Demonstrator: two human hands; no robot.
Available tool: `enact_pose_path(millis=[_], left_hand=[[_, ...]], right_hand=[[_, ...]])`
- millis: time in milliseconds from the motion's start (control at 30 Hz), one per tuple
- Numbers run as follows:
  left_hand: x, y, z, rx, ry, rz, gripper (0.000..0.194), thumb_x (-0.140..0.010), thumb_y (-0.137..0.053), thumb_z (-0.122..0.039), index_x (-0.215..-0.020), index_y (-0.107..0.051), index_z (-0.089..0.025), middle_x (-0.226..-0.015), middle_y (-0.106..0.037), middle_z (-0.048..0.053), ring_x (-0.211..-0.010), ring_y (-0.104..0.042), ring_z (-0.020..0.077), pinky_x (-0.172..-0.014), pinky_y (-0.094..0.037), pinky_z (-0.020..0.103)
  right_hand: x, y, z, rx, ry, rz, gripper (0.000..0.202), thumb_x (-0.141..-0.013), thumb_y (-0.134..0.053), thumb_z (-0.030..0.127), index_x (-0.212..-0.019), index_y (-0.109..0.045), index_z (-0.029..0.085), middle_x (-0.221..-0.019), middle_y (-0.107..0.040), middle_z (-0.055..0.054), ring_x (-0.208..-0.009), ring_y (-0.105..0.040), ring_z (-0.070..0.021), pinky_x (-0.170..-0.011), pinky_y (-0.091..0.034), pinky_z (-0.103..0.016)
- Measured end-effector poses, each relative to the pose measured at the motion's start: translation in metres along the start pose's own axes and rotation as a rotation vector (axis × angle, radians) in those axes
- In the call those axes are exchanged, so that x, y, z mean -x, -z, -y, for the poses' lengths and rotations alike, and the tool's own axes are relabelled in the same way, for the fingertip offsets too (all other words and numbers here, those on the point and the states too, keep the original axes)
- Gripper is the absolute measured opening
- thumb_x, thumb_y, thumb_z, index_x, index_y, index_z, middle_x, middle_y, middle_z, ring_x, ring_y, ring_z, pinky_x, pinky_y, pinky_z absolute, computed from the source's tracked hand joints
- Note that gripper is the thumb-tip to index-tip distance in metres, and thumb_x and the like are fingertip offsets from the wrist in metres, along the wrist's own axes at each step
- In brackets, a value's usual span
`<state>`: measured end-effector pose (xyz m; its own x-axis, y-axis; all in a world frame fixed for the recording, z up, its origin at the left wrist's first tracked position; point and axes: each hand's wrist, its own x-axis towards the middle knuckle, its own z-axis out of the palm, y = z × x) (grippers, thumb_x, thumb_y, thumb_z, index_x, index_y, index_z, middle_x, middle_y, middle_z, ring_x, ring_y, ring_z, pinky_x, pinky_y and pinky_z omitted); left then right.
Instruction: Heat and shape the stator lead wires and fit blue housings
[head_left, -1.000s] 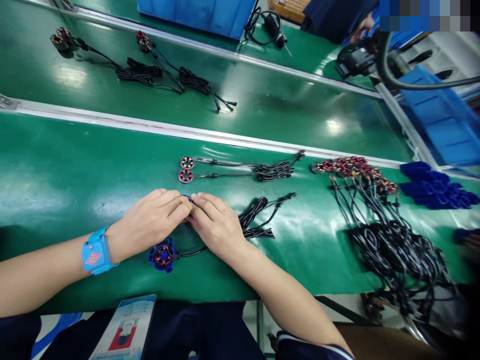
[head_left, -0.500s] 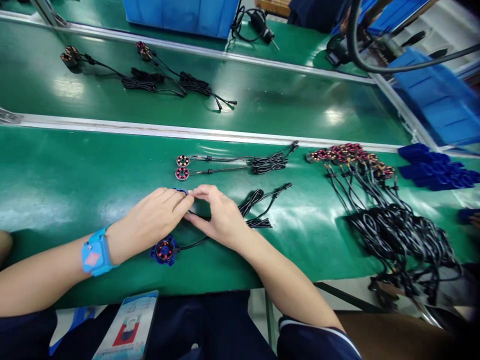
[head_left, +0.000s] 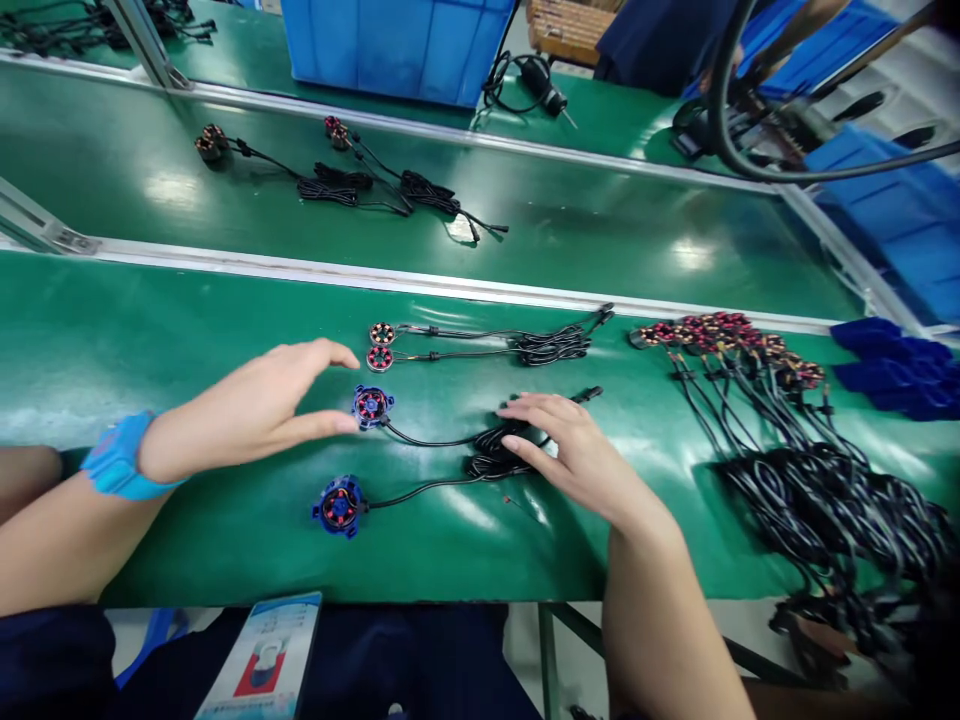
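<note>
My left hand [head_left: 262, 405] is open, thumb and fingers apart, just left of a blue-rimmed round part [head_left: 371, 407] lying on the green table. Its black cable runs right to a coiled bundle [head_left: 491, 440]. Over that bundle is my right hand [head_left: 566, 450], fingers spread and partly hiding the cables; whether it touches them is unclear. A second blue-rimmed part [head_left: 340, 507] lies nearer the front edge, its cable reaching the same area. Behind them sit two bare coil rings, one copper-coloured [head_left: 382, 333] and one red [head_left: 379, 358], with cables.
At the right lie a pile of coils [head_left: 735, 335] with tangled black cables [head_left: 817, 500] and several dark blue parts [head_left: 896, 370]. A metal rail [head_left: 300, 268] crosses behind. Beyond it are two more cabled coils [head_left: 212, 145] and a blue bin [head_left: 397, 50].
My hands have separated: the left moved left off the blue-rimmed part, now exposed on the table, and the right moved right to the cable bundle. The camera view has shifted slightly.
</note>
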<state>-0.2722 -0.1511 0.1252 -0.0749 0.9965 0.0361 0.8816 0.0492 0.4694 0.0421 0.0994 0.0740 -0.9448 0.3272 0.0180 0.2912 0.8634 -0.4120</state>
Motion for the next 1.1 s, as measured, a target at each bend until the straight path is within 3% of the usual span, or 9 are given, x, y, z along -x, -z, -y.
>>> enact_pose_path(millis=[133,300,400,500,633,767,900,1000,1100], left_hand=[[-0.008,-0.028,0.001,0.086,-0.097,0.132,0.082,-0.093,-0.056,-0.073,-0.152,-0.036,-0.02,-0.147,-0.054,0.014,-0.131,-0.057,0.0284,-0.102,-0.049,0.037],[-0.013,-0.043,0.001,0.294,-0.083,0.113,0.062,-0.101,-0.044,-0.067,-0.145,-0.044,-0.023,-0.096,-0.071,0.002,-0.089,-0.068,0.019,-0.081,-0.051,0.029],[-0.018,-0.055,0.007,0.384,-0.053,0.004,0.05,-0.105,-0.04,-0.06,-0.134,-0.054,-0.022,-0.087,-0.068,0.0,-0.083,-0.066,0.0177,-0.076,-0.049,0.027],[-0.024,-0.068,0.015,0.444,0.044,-0.078,0.042,-0.105,-0.043,-0.053,-0.123,-0.061,-0.021,-0.084,-0.068,0.0,-0.075,-0.064,0.0159,-0.069,-0.047,0.025],[-0.028,-0.077,0.02,0.477,0.122,-0.115,0.037,-0.102,-0.047,-0.052,-0.115,-0.064,-0.022,-0.082,-0.068,-0.001,-0.071,-0.063,0.0156,-0.066,-0.046,0.025],[-0.03,-0.081,0.021,0.496,0.108,-0.102,0.036,-0.101,-0.049,-0.056,-0.116,-0.063,-0.027,-0.086,-0.07,-0.001,-0.077,-0.066,0.0178,-0.073,-0.05,0.027],[-0.031,-0.088,0.022,0.521,0.114,-0.094,0.04,-0.099,-0.048,-0.062,-0.119,-0.062,-0.031,-0.086,-0.07,-0.002,-0.079,-0.067,0.0197,-0.078,-0.052,0.03],[-0.031,-0.09,0.022,0.551,0.131,-0.074,0.042,-0.099,-0.047,-0.063,-0.121,-0.06,-0.031,-0.088,-0.069,0.0,-0.083,-0.067,0.0209,-0.08,-0.052,0.032],[-0.03,-0.088,0.021,0.581,0.167,-0.014,0.042,-0.1,-0.047,-0.063,-0.123,-0.061,-0.03,-0.091,-0.068,0.0,-0.086,-0.065,0.0202,-0.082,-0.05,0.031]], right_hand=[[0.015,0.004,0.006,0.014,-0.097,0.004,0.034,-0.102,-0.052,0.051,-0.099,-0.071,0.023,-0.098,-0.075,-0.006,-0.092,-0.07,-0.0251,-0.102,-0.046,-0.054],[0.004,0.038,0.013,-0.059,-0.098,0.163,0.025,-0.098,-0.06,0.046,-0.102,-0.074,0.026,-0.087,-0.076,-0.002,-0.079,-0.072,-0.0204,-0.074,-0.056,-0.035],[-0.047,0.055,0.001,-0.067,-0.057,0.075,0.028,-0.096,-0.064,0.044,-0.113,-0.072,0.024,-0.101,-0.076,-0.004,-0.085,-0.072,-0.0203,-0.074,-0.056,-0.032],[-0.129,0.061,-0.026,0.023,-0.007,-0.092,0.031,-0.093,-0.065,0.036,-0.119,-0.068,0.019,-0.115,-0.072,-0.009,-0.105,-0.068,-0.0254,-0.094,-0.053,-0.04],[-0.245,0.055,-0.067,0.121,-0.045,-0.159,0.052,-0.08,-0.067,0.013,-0.131,-0.057,0.013,-0.14,-0.058,-0.016,-0.132,-0.051,-0.0317,-0.113,-0.04,-0.048],[-0.329,0.043,-0.095,0.159,-0.107,-0.173,0.057,-0.071,-0.068,0.005,-0.126,-0.057,0.013,-0.155,-0.042,-0.018,-0.145,-0.034,-0.0356,-0.119,-0.031,-0.052],[-0.369,0.031,-0.119,0.132,-0.194,-0.142,0.037,-0.081,-0.072,0.016,-0.116,-0.06,0.014,-0.13,-0.06,-0.012,-0.127,-0.052,-0.0297,-0.108,-0.043,-0.05],[-0.374,0.03,-0.137,0.068,-0.237,-0.147,0.021,-0.09,-0.069,0.026,-0.107,-0.062,0.014,-0.106,-0.065,-0.006,-0.099,-0.062,-0.0206,-0.093,-0.052,-0.042],[-0.368,0.038,-0.146,-0.031,-0.274,-0.219,0.021,-0.083,-0.07,0.021,-0.101,-0.059,0.017,-0.096,-0.065,-0.003,-0.084,-0.063,-0.0179,-0.082,-0.056,-0.036]])
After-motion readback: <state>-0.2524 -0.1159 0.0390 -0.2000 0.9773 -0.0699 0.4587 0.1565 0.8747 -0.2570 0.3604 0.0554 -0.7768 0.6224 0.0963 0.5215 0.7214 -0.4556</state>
